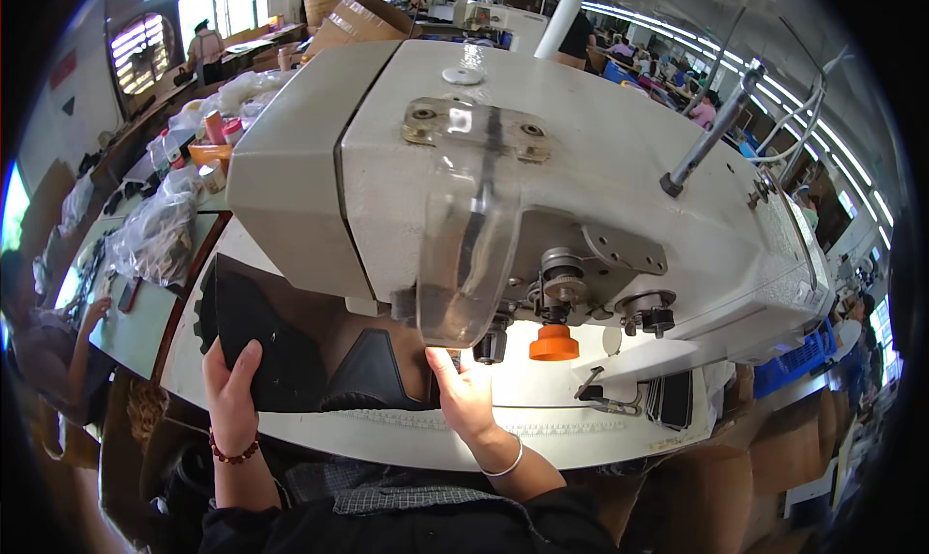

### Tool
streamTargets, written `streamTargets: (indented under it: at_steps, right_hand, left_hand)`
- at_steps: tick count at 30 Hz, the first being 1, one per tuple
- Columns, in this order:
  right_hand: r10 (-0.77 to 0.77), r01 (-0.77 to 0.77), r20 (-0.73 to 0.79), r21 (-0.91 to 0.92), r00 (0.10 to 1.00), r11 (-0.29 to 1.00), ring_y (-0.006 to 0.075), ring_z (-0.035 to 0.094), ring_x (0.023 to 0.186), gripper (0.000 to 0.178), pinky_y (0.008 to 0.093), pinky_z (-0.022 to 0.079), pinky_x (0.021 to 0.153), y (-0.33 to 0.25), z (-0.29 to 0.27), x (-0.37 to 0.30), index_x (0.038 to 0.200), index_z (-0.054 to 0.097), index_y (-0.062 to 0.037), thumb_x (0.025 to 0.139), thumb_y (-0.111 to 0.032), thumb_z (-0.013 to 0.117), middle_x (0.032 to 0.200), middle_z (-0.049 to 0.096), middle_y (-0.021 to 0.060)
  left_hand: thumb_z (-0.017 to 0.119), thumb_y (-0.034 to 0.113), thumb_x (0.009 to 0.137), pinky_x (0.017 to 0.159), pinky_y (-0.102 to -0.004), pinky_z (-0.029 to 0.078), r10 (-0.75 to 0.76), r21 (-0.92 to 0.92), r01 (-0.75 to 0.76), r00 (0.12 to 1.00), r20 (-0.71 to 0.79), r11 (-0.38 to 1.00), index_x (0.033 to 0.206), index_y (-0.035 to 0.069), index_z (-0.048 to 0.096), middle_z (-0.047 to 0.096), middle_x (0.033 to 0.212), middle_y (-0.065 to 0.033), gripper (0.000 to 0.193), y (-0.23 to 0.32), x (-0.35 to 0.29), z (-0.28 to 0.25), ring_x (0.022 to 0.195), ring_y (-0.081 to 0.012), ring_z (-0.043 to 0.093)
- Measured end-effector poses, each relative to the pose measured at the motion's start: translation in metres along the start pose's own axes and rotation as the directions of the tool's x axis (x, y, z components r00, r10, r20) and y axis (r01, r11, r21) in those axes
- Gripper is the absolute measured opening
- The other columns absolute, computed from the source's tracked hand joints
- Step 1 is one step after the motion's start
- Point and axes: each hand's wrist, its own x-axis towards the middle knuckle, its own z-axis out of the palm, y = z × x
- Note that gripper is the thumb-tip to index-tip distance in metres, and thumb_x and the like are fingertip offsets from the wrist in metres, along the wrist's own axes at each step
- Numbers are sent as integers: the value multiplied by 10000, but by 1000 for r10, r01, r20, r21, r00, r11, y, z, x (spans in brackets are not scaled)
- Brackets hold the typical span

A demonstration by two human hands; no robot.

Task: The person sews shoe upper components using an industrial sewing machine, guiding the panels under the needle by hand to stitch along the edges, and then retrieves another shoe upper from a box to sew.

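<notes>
A dark brown and black sewn piece [281, 346], perhaps leather or fabric, lies across the bed of a large cream sewing machine [290, 167]. At its lower left edge my left hand [232, 385] grips it, thumb on top and fingers underneath. My right hand [463, 394] pinches its right edge, just below the clear plastic guard [469, 244]; those fingertips are partly covered. A black shaped patch [373, 370] with a raised outline sits on the piece. The machine head and guard hide the needle area and the piece's far edge.
An orange knob [554, 343] hangs below the machine arm. A ruler strip [542, 427] runs along the white table [387, 443]. Small tools and a stack of dark pieces [670, 399] lie at right. On the left, another person's hand [97, 312] rests near a plastic bag [160, 235].
</notes>
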Motion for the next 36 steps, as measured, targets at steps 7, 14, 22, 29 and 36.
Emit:
streamTargets:
  at_steps: [7, 14, 22, 29, 36]
  right_hand:
    - [63, -67, -33, -137, 997, 988, 83, 517, 776, 207, 216, 428, 727, -2, -2, 2, 1059, 561, 35, 903, -98, 589, 869, 610, 18]
    - [-95, 86, -47, -161, 994, 983, 72, 491, 733, 177, 202, 411, 685, 0, 4, 4, 1028, 563, 19, 902, -100, 594, 828, 580, -7]
    - [55, -57, -80, -19, 995, 998, 50, 397, 613, 193, 221, 309, 544, 21, -5, 1, 775, 520, -43, 912, -155, 597, 700, 481, -49]
    - [-2, 4, -93, 18, 996, 1000, 71, 527, 806, 252, 204, 423, 718, 7, 1, 3, 1119, 551, 14, 909, -120, 592, 928, 605, 13]
    - [130, -132, -22, -153, 991, 979, 93, 530, 852, 300, 211, 428, 783, 19, -5, 3, 1180, 511, 14, 913, -104, 579, 985, 589, 33]
  left_hand:
    - [552, 79, 904, 698, -217, 486, 12, 28, -14, 999, 53, 1000, 1075, -49, 555, 636, 928, -51, 214, 4, 4, 3, 792, -93, 599]
    - [549, 88, 905, 669, -218, 491, 2, 16, -3, 997, 76, 1000, 1050, -45, 559, 643, 891, -45, 198, 12, 9, 5, 744, -87, 604]
    - [557, 86, 900, 675, -221, 493, 46, 35, -49, 995, 85, 998, 1035, -59, 562, 646, 886, -51, 198, 18, 1, 10, 763, -91, 607]
    - [537, 48, 883, 672, -221, 488, 24, 34, -29, 991, 135, 999, 1042, -62, 562, 645, 901, -54, 195, 14, 9, 6, 763, -93, 603]
    - [526, 40, 868, 671, -221, 486, 14, 26, -17, 993, 120, 1000, 1034, -61, 565, 644, 887, -50, 198, 14, 10, 0, 756, -93, 603]
